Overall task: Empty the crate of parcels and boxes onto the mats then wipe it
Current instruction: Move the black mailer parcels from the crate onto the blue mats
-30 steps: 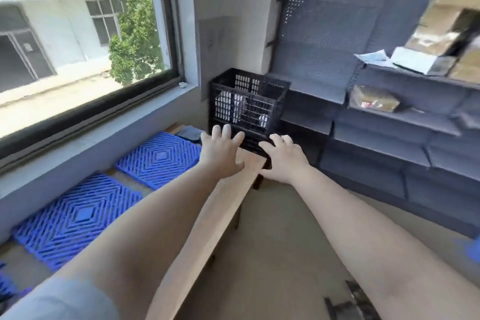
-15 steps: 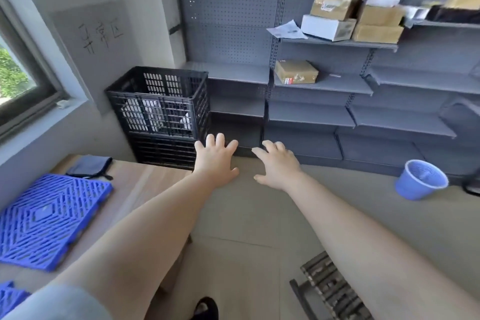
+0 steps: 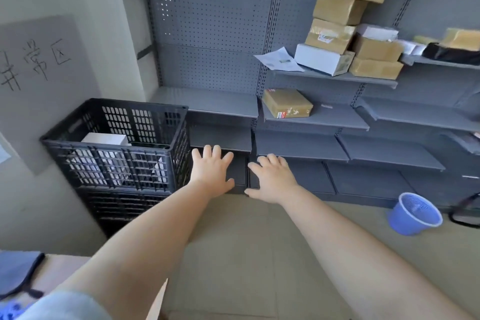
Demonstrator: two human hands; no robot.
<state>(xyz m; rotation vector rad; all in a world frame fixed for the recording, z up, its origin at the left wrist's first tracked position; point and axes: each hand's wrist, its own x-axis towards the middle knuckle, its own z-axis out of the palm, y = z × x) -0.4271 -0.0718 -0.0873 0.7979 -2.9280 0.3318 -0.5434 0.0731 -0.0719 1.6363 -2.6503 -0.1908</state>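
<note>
Both the left hand [image 3: 211,173] and right hand [image 3: 272,179] reach forward in the air, fingers spread and holding nothing. Just to their left, the black lattice-walled plastic crate [image 3: 117,153] stands on what seems another crate, with a smooth white box [image 3: 105,139] inside. Taped cardboard boxes [image 3: 345,10] stack on the grey metal shelving [image 3: 324,117].

I am holding both arms out in front of me, my left hand [image 3: 211,173] and right hand [image 3: 272,179] spread flat, fingers straight, holding nothing. The black crate [image 3: 117,153] is sitting on a second dark crate [image 3: 122,208] just left of my left hand, with a white box [image 3: 105,139] showing inside. Cardboard boxes [image 3: 340,10] are stacked on the grey shelving [image 3: 335,76]. A blue bucket [image 3: 413,213] is lying tilted on the floor at right.
</note>
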